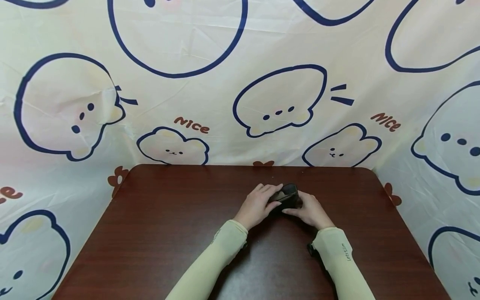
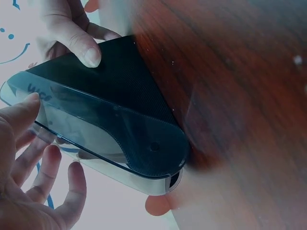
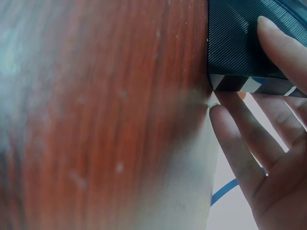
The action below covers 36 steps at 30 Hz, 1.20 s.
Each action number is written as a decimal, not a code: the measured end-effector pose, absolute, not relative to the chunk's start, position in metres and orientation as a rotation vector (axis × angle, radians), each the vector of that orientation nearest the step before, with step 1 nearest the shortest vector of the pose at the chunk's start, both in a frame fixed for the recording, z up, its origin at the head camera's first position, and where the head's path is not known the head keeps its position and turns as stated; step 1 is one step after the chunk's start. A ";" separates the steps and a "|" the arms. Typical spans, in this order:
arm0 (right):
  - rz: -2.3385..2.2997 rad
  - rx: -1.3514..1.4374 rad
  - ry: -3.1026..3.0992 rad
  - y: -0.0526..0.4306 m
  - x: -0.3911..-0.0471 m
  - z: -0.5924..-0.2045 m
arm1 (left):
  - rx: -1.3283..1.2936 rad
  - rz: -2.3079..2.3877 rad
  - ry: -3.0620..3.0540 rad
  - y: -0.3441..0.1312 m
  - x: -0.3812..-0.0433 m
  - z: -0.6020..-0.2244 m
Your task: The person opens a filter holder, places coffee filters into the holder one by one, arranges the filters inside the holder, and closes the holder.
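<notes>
Both hands hold a black case [image 1: 288,196], which looks like a glasses case, on the far part of the table. The left wrist view shows its ribbed wedge-shaped side and a glossy rounded part [image 2: 153,143] with stitching and a round snap-like dot. My left hand [image 1: 256,206] is at its left, thumb on the glossy part and fingers on the other side. At the right end, my right hand [image 1: 311,210] lays its thumb on the ribbed face [image 3: 237,45], fingers behind the striped edge [image 3: 249,85]. The case's inside is hard to make out.
The dark brown wooden table [image 1: 150,233] has rounded far corners. A pale cloth [image 1: 210,96] with cartoon outlines hangs behind the table and along both sides. The case lies near the far edge, between the forearms' reach.
</notes>
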State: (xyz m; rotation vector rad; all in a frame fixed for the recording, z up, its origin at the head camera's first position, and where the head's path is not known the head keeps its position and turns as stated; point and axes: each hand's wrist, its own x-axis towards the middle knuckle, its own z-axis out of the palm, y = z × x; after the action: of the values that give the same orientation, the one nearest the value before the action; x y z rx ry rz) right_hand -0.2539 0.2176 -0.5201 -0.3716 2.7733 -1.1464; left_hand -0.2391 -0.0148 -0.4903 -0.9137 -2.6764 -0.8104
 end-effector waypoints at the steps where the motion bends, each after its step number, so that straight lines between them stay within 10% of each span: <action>1: -1.145 -0.373 2.772 0.218 -0.254 -0.520 | -0.919 -0.812 -2.673 -0.015 -0.239 -0.490; 36: -1.140 -0.371 2.768 0.217 -0.253 -0.518 | -0.926 -0.785 -2.694 -0.017 -0.239 -0.493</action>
State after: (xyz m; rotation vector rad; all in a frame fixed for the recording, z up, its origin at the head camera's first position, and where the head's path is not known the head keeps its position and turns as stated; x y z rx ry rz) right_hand -0.2533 0.2166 -0.5182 -0.3709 2.7675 -1.1399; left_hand -0.2395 -0.0169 -0.4928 -0.9261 -2.6943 -0.7850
